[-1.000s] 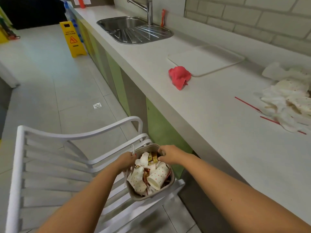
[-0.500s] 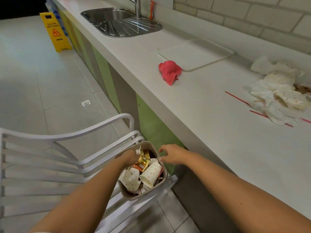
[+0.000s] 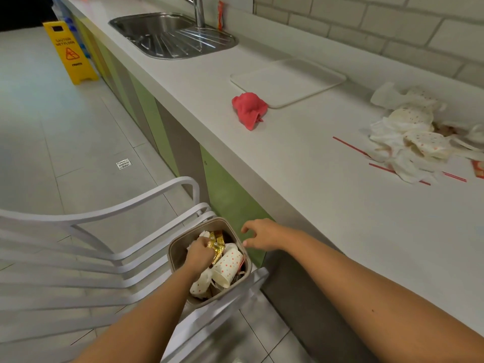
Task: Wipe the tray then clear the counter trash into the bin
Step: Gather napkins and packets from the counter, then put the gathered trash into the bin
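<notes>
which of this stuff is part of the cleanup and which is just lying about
Part of the job: tray, red cloth, bin, paper trash pile on the counter, red straws.
Just lying about: sink, yellow wet-floor sign, white chair.

Red cloth (image 3: pixel 249 110) on the white counter (image 3: pixel 327 205), beside a white tray (image 3: pixel 288 81). Tan bin (image 3: pixel 178 251), gold wrappers (image 3: pixel 217 247), red-dotted cup (image 3: pixel 226 265). Yellow floor sign (image 3: pixel 70 52).
</notes>
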The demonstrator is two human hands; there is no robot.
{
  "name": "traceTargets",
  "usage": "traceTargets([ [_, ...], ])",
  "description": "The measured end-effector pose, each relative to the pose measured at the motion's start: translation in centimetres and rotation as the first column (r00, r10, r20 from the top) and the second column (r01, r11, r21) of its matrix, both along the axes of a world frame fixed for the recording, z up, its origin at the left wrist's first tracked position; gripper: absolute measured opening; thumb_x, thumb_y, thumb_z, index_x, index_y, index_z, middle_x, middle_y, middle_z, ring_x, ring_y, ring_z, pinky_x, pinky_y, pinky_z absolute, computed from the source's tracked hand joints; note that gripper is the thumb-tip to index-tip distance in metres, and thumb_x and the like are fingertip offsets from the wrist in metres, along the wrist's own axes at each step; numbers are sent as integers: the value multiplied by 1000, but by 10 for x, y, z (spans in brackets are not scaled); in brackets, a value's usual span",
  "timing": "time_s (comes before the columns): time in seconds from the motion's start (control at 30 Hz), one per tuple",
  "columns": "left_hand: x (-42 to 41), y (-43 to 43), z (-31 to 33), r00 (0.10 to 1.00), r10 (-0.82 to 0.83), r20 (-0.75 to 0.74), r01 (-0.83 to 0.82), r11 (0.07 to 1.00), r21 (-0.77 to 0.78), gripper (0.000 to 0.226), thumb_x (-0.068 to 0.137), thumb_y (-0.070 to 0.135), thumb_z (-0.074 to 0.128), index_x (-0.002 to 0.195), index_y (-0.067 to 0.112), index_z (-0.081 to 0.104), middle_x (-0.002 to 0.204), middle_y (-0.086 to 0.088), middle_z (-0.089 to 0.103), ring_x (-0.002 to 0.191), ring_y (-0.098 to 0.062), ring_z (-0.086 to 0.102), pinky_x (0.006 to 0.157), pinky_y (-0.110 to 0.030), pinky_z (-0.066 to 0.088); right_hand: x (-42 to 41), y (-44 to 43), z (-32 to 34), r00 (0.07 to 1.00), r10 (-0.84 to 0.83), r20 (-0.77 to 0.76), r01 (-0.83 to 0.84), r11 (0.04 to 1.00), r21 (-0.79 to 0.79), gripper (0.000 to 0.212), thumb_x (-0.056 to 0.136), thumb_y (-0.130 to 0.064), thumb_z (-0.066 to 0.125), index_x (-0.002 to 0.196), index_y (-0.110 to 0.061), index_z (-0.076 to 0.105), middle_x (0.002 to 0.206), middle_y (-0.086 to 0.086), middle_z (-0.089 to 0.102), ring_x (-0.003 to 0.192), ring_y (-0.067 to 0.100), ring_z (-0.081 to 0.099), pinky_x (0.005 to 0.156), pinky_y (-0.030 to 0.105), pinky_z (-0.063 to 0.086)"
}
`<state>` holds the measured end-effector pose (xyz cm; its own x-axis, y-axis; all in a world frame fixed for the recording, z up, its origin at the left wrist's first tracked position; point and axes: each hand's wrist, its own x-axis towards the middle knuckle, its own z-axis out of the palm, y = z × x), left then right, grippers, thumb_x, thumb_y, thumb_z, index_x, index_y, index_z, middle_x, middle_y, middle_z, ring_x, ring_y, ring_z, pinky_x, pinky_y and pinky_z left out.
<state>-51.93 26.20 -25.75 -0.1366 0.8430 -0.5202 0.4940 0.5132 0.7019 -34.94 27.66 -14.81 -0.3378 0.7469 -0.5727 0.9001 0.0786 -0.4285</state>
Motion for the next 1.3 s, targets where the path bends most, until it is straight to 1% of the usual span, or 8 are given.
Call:
traceTargets([
  [0.07, 5, 8, 12, 1000, 24, 2, -24, 998, 66, 43, 86, -6, 43, 127, 4, 47, 121, -16, 53, 83, -17, 51, 64, -26, 45, 1, 0, 7, 1000, 5, -3, -5, 1000, 13, 45, 95, -27, 52, 137, -13, 43, 138, 10, 48, 124, 24, 48, 98, 31, 40],
  [0.2, 26, 26, 45, 999, 24, 32, -31, 965, 260, 24, 87, -6, 45, 104, 9, 53, 101, -8, 54, 92, -24, 56, 76, -33, 49, 8, -2, 31, 999, 16, -36, -13, 997, 79, 44, 95, -27, 51, 136, -13, 44, 139, 10, 47, 123, 24, 49, 97, 30, 40],
  [0.3, 49, 37, 73, 999, 37, 24, -44, 895, 443, 25, 86, -6, 44, 105, 6, 54, 100, -7, 54, 98, -24, 55, 84, -36, 50, 20, -2, 51, 996, -25, -91, 35, 993, 110, 40, 96, -26, 49, 134, -12, 46, 120, 13, 58, 90, 21, 59, 77, 27, 47],
  [0.43, 87, 44, 116, 999, -15, 46, -15, 804, 594, 26, 84, -6, 43, 99, 13, 50, 99, -5, 52, 88, -18, 50, 68, -25, 43, 48, -2, 73, 979, -118, -164, 148, 971, 186, 27, 95, -25, 50, 117, -10, 56, 99, 11, 62, 59, 12, 56, 52, 20, 45],
  [0.57, 141, 47, 150, 986, -138, 90, 45, 748, 662, 24, 82, -5, 44, 96, 14, 47, 100, -6, 50, 77, -15, 46, 62, -23, 39, 98, -8, 89, 955, -239, -176, 279, 926, 253, 15, 94, -21, 51, 91, -9, 59, 82, 5, 59, 60, 17, 58, 56, 25, 47],
  [0.7, 203, 42, 170, 964, -241, 112, 104, 731, 674, 21, 82, -5, 44, 95, 12, 46, 101, -4, 47, 70, -8, 44, 62, -17, 38, 158, -18, 97, 925, -354, -138, 379, 890, 255, 24, 92, -21, 52, 68, -16, 47, 71, 1, 56, 68, 21, 62, 66, 31, 51],
  [1.07, 383, 7, 172, 848, -528, 50, 370, 656, 658, 24, 83, -5, 48, 97, 15, 43, 104, -3, 42, 81, -17, 45, 61, -10, 37, 338, -58, 87, 803, -595, -27, 584, 779, 229, 12, 92, -24, 54, 92, -12, 56, 80, 4, 59, 66, 19, 56, 56, 24, 44],
  [1.3, 470, -14, 165, 769, -639, -11, 495, 586, 641, 24, 83, -5, 49, 95, 15, 43, 105, -1, 41, 80, -17, 45, 60, -15, 33, 442, -77, 71, 689, -723, 52, 676, 667, 313, 13, 90, -27, 57, 94, -16, 59, 104, 2, 59, 86, 18, 54, 71, 26, 43],
])
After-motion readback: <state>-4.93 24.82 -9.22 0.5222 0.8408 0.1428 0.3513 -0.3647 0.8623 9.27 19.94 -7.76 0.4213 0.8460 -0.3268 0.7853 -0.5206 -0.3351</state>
